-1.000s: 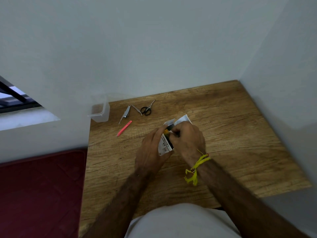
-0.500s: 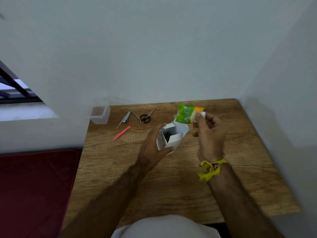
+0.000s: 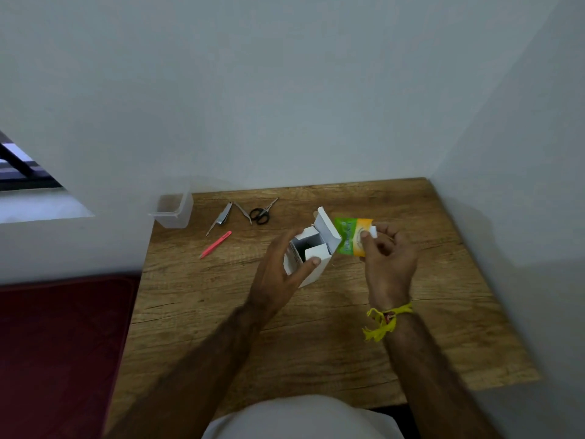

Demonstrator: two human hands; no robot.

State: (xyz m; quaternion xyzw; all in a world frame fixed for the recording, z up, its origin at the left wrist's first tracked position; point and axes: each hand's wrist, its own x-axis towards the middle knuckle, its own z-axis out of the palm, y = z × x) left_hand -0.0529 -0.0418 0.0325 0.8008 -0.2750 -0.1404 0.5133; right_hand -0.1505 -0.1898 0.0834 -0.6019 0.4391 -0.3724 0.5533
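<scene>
Matt white cardboard box (image 3: 311, 264), glossy green-orange sachet (image 3: 349, 236), grained wooden table (image 3: 348, 327), clear plastic tub (image 3: 172, 213), metal scissors (image 3: 262, 212)

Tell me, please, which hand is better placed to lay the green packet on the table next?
The right hand: its fingers pinch the green packet above the table, while the left hand is busy gripping the open white box.

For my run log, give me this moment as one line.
left hand: holds open box | right hand: pinches sachet beside box | table: scissors, clippers, tub
</scene>
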